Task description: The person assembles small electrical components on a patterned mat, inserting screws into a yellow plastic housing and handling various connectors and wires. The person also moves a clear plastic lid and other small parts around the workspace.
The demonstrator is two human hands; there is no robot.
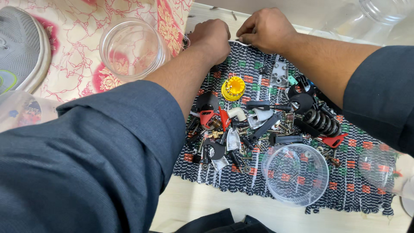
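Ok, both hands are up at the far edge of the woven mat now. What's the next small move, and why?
Probably a small tug or smoothing of that edge. The left hand and right hand both pinch the far edge of the woven mat, where a white strand shows between them. The pile of small parts and the clear round container rest on it, so pull gently to avoid scattering.

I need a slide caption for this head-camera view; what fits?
Both hands, left hand and right hand, pinch the far edge of a woven mat strewn with small hardware parts.
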